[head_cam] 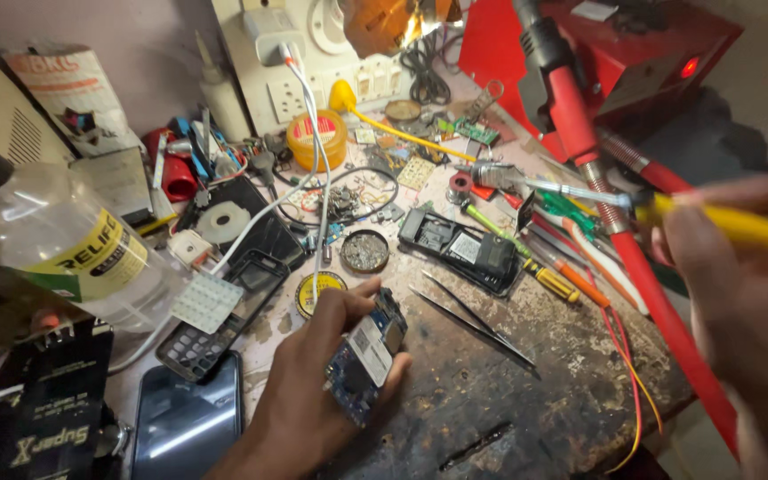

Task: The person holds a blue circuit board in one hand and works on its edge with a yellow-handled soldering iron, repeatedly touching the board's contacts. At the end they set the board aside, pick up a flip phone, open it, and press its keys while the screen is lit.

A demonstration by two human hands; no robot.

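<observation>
My left hand [308,382] grips a small blue phone circuit board [366,356] with a white label, holding it tilted just above the worn workbench [508,391]. My right hand [748,302], blurred at the right edge, is shut on a yellow-handled soldering iron [731,222] whose metal tip [571,189] points left over the bench. An opened black phone body [464,249] lies just beyond the board. Black tweezers [473,316] rest between the board and that phone body.
A clear bottle [55,240] stands at the left. A black phone [187,422], a keypad frame [215,320], flux tins [364,251], screwdrivers [553,280], a red box [615,53], a red hose [651,293], white cables and a wall socket board [313,62] crowd the bench.
</observation>
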